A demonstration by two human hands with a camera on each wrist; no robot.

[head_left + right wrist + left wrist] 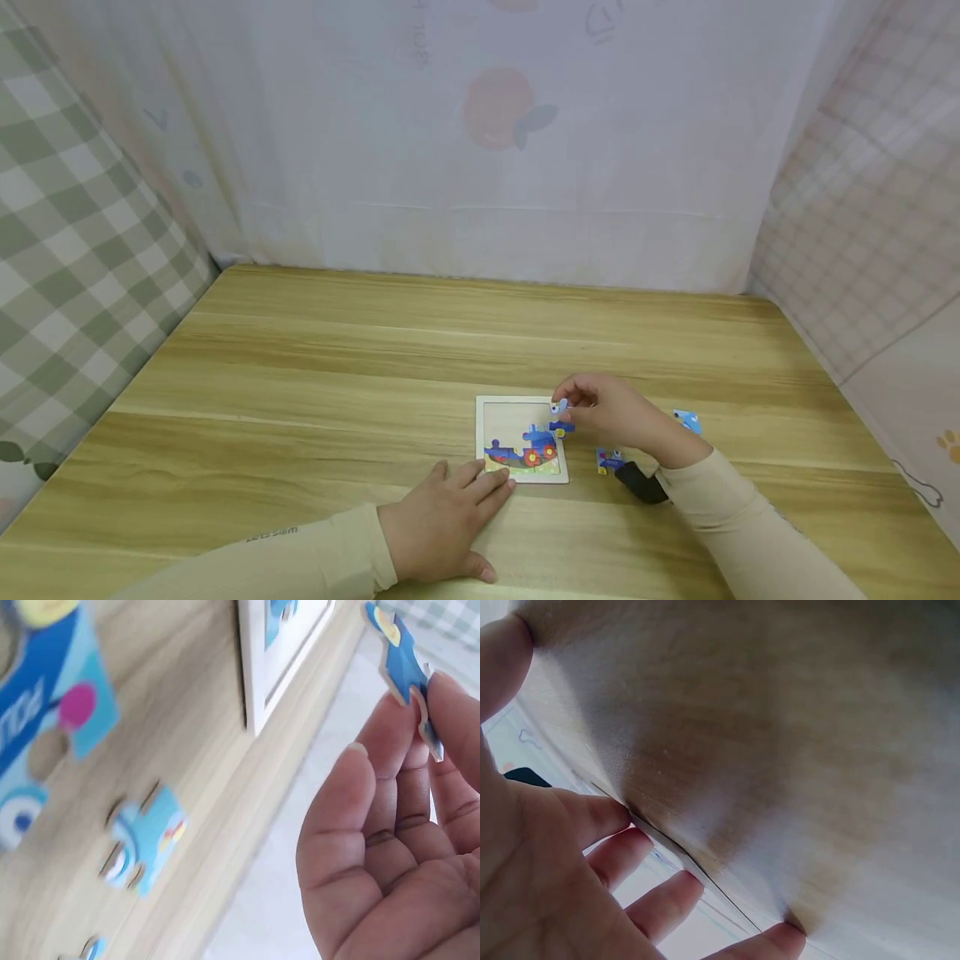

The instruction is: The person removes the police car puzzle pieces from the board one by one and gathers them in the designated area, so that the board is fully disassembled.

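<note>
A white-framed jigsaw tray [483,408] lies on the wooden table, its lower part filled with joined pieces [532,454] showing a blue vehicle with red and yellow wheels. My left hand [447,521] lies with fingers spread, fingertips touching the tray's lower left edge. Over the tray's right side, my right hand [611,417] pinches a blue puzzle piece [405,664] between thumb and fingers. Loose puzzle pieces [146,840] lie on the table beyond it in the right wrist view. One of them, a blue piece [611,460], sits below the right wrist in the head view.
Another light blue piece [687,421] lies right of the right wrist, partly hidden by it. A black strap or device [641,483] is at the right wrist. White printed cloth [450,167] hangs behind the table, and checked cloth [75,250] hangs on the left.
</note>
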